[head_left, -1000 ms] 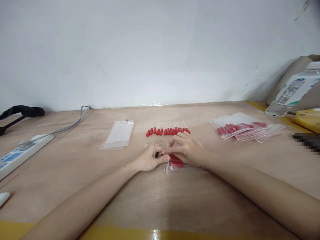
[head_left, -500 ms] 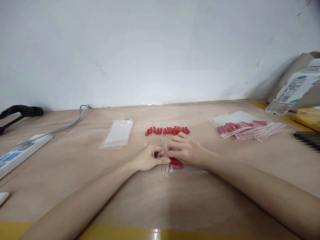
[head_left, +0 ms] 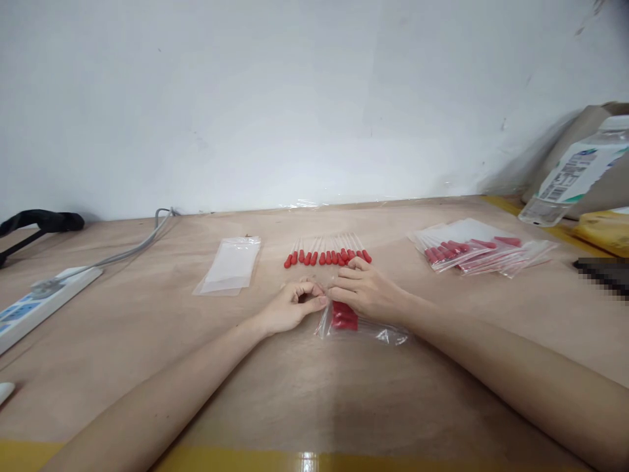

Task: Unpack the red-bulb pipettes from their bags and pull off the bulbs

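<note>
My left hand [head_left: 289,308] and my right hand [head_left: 366,292] meet at the middle of the wooden table [head_left: 314,393]. Both pinch the top edge of a small clear plastic bag [head_left: 361,325] that holds several red-tipped droppers. The bag lies flat, its opening toward my fingers. Just beyond my hands lies a row of loose red-tipped droppers [head_left: 327,254], their red bulbs toward me.
A stack of empty clear bags [head_left: 228,265] lies to the left. Filled bags [head_left: 479,252] are piled at the right. A white power strip [head_left: 39,298] with a grey cable sits far left, a plastic bottle [head_left: 574,174] and a cardboard box far right.
The bag's mouth has been lifted slightly off the table and my fingers have slid along its top edge. Both hands have shifted a little away from me.
</note>
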The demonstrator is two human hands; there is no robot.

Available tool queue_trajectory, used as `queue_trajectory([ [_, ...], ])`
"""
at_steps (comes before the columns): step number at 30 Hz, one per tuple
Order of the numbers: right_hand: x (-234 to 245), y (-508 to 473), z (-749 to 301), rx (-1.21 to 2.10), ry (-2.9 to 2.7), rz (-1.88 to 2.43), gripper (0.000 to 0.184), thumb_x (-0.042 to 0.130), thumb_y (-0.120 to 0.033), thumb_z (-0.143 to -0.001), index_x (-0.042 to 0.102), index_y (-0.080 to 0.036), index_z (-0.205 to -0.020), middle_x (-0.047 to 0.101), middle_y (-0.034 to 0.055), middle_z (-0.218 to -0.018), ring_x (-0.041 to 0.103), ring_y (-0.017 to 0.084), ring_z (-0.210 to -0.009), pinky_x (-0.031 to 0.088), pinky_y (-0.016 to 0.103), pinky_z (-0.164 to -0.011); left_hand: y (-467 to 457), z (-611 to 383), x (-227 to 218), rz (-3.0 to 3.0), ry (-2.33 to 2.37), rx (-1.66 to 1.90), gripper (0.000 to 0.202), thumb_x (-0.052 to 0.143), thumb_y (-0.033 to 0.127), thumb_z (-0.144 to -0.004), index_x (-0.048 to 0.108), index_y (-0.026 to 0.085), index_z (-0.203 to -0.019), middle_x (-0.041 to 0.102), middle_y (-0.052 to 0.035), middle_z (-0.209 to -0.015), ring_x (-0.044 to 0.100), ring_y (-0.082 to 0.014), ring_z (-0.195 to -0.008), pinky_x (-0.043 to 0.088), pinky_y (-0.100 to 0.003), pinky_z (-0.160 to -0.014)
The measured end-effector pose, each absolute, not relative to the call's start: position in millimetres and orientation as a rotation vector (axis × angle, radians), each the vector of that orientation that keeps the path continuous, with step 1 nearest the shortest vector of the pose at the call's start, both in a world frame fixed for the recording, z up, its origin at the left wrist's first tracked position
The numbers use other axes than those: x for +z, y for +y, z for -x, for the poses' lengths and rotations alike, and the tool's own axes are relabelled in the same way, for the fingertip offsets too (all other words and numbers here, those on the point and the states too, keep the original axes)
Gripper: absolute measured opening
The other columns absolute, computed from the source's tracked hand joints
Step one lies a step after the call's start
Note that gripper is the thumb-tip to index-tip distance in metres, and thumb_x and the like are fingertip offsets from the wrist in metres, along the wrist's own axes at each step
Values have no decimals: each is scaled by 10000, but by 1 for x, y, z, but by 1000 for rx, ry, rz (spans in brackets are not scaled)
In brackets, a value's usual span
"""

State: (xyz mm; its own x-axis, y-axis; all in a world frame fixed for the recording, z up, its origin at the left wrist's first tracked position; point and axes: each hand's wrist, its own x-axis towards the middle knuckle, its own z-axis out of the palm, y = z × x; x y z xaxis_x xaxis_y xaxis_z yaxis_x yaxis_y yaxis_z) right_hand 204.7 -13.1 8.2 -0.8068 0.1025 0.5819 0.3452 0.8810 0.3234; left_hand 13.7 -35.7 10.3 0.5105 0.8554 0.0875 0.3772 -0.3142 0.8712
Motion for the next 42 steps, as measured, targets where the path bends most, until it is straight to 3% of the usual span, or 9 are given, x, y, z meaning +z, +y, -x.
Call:
queue_trajectory([
  [4,3,-13,-203,-552,-2425,293,202,378,-120,-889,561,-156,-966,626,8,-785,442,119,-708,267,280,-656,-36,-15,8,-2030,1007,735,165,511,264,-788,590,152,-697,534,-24,-819,486,-151,-827,364,-298,-808],
  [9,0,-13,-203,-598,-2403,341,196,404,-101,-861,573,-173,-792,620,-1,-776,439,123,-699,254,287,-641,-37,-16,8,-1983,1071,757,191,497,233,-762,523,152,-591,525,-15,-753,497,-143,-773,389,-278,-744],
  [14,0,-13,-202,-610,-2524,325,200,381,-113,-867,564,-176,-820,636,7,-891,442,110,-649,254,297,-644,-37,-17,2,-2034,1170,855,185,509,191,-702,453,153,-530,508,-15,-757,504,-143,-774,404,-263,-710],
  [24,14,-13,-210,126,-2346,467,196,400,-120,-850,567,-184,-932,585,64,-1032,542,136,-907,405,278,-730,-36,-14,-6,-2108,1296,860,156,538,168,-681,470,145,-542,548,-35,-843,510,-142,-753,400,-245,-619],
  [27,10,-13,-212,292,-2260,574,192,439,-164,-840,554,-185,-992,562,77,-987,537,144,-860,439,279,-689,-38,-14,-6,-2181,1366,855,167,523,144,-677,426,155,-541,507,-7,-726,473,-124,-679,377,-233,-579],
  [30,5,-17,-214,316,-2224,779,129,489,-228,-825,594,-176,-878,548,45,-825,522,131,-738,422,266,-639,-38,-14,-5,-2195,1479,850,158,502,129,-673,405,163,-553,446,15,-669,450,-117,-643,364,-236,-577],
  [33,1,-24,-221,337,-2247,932,199,516,-353,-810,602,-174,-825,520,12,-717,498,116,-648,398,259,-607,-38,-13,-7,-2141,1557,917,70,500,127,-670,443,166,-658,429,21,-727,436,-100,-607,369,-238,-570],
  [37,1,-38,-234,336,-2329,1074,408,594,-507,-703,585,-172,-936,541,21,-768,504,128,-645,392,266,-587,-38,-12,-10,-2106,1535,966,107,469,100,-689,503,160,-772,405,8,-810,435,-85,-600,387,-229,-564],
  [42,-3,-49,-246,312,-2394,1041,479,640,-481,-670,551,-182,-1033,539,46,-874,522,149,-712,419,284,-628,-39,-12,-9,-2175,1431,859,205,413,58,-720,594,152,-712,443,-15,-802,483,-111,-683,384,-223,-574],
])
